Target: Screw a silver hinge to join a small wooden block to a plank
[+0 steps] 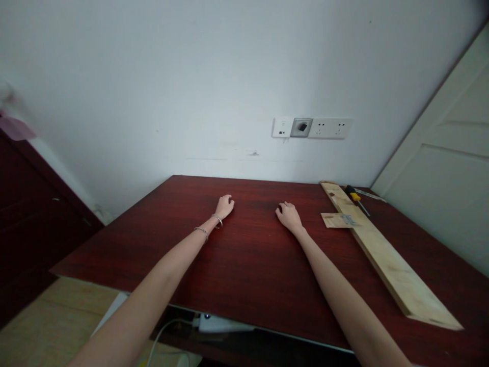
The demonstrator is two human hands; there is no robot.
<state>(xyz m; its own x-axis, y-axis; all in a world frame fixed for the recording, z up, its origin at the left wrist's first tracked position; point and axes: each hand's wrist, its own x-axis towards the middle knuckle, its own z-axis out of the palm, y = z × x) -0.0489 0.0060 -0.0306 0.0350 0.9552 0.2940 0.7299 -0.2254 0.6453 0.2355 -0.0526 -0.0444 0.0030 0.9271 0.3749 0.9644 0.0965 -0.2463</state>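
Both my arms reach out over a dark red wooden table. My left hand rests palm down on the tabletop near its far middle, fingers loosely curled, holding nothing; two thin bracelets circle that wrist. My right hand lies palm down a short way to the right, fingers slightly spread on the wood, also holding nothing. A long pale wooden plank lies diagonally to the right of my right hand, apart from it.
A small wood piece lies against the plank's left side. A yellow-and-black screwdriver sits beyond the plank's far end. Wall sockets are above the table. A white door stands right, a dark cabinet left.
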